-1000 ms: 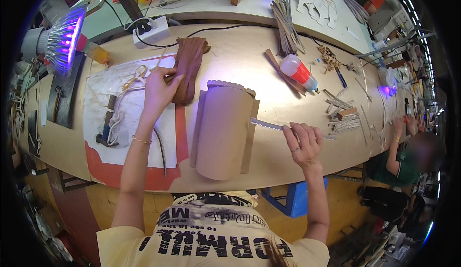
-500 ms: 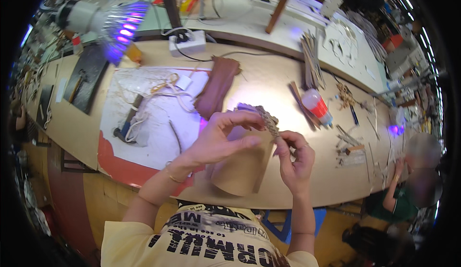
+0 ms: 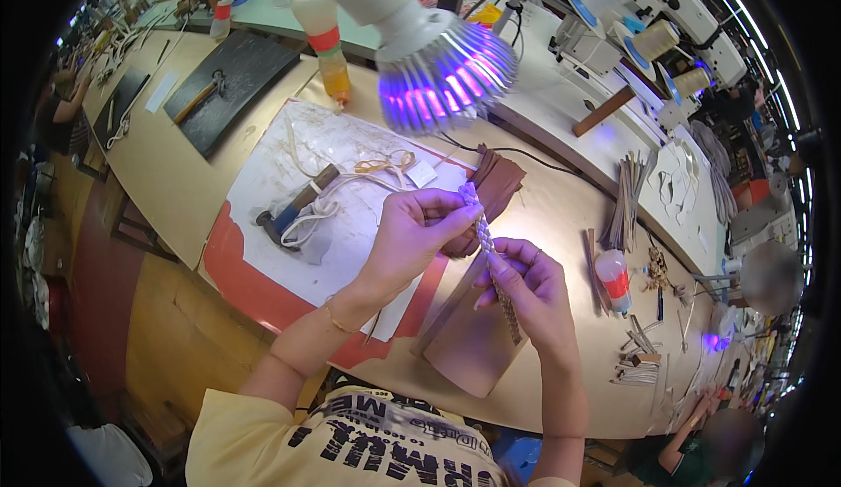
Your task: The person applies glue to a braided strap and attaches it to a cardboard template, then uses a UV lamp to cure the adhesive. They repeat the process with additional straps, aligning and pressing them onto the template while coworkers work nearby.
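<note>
A pale braided strap (image 3: 487,246) hangs upright between both hands above the workbench. My left hand (image 3: 412,233) pinches its upper end. My right hand (image 3: 530,290) grips the braid lower down, and the tail drops past the fingers. Below them a tan leather panel (image 3: 469,347) lies on the bench (image 3: 175,180). A folded dark brown leather piece (image 3: 495,185) lies just behind the hands.
A lamp with a violet glow (image 3: 438,71) hangs over the bench. On a white sheet (image 3: 337,250) over a red mat lie cords and a dark-handled tool (image 3: 293,208). A small bottle with a red band (image 3: 613,278), wooden strips (image 3: 626,198) and a black pad (image 3: 232,84) lie around. Other people work at the lower right and far left.
My head has swung left and closer, so the lamp now sits overhead. Both hands have lifted the braided strap off the leather panel and hold it upright.
</note>
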A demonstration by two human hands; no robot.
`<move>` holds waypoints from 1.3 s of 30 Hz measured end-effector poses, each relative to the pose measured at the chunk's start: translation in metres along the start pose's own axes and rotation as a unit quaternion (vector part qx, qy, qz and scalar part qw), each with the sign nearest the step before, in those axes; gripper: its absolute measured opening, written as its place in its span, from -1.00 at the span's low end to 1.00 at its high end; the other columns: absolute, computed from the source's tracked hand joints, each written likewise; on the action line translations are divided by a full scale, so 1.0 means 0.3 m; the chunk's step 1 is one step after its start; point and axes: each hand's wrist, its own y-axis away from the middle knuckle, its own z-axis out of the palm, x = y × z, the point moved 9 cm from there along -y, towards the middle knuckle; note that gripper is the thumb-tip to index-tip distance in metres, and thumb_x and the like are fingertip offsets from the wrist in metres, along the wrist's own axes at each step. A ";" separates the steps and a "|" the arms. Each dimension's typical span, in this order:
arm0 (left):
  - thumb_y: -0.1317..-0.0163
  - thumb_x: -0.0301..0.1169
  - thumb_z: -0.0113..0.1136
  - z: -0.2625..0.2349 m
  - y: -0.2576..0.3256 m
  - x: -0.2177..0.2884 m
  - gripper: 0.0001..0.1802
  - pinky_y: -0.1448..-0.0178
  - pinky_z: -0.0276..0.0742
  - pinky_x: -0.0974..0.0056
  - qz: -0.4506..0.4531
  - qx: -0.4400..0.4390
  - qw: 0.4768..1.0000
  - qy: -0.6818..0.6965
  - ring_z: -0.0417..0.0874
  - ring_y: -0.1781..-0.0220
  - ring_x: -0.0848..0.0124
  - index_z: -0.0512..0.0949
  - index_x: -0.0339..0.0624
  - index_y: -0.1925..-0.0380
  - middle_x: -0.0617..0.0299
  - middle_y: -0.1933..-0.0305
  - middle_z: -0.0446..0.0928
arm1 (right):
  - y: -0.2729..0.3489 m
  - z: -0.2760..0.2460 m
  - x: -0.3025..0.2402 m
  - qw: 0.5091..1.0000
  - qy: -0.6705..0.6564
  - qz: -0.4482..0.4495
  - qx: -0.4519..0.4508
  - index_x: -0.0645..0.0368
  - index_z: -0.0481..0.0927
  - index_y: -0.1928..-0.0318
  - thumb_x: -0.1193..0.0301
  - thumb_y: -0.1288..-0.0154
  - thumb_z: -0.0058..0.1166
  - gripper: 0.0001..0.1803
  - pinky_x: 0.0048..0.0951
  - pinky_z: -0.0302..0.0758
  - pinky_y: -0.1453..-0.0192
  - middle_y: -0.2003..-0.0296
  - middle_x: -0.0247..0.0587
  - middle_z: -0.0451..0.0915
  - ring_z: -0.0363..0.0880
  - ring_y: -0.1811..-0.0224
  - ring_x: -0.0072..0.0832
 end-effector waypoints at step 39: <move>-0.03 -0.55 0.37 0.018 0.120 -0.011 -0.79 0.03 0.52 0.28 0.297 -0.033 0.901 -0.316 0.67 0.15 0.35 0.58 -0.19 0.30 0.17 0.19 0.64 | -0.116 -0.225 -0.135 0.936 -0.274 -0.217 0.046 0.05 0.48 0.01 0.28 -0.49 -0.10 -0.79 -0.40 0.38 0.04 0.16 -0.40 0.50 0.43 0.14 -0.61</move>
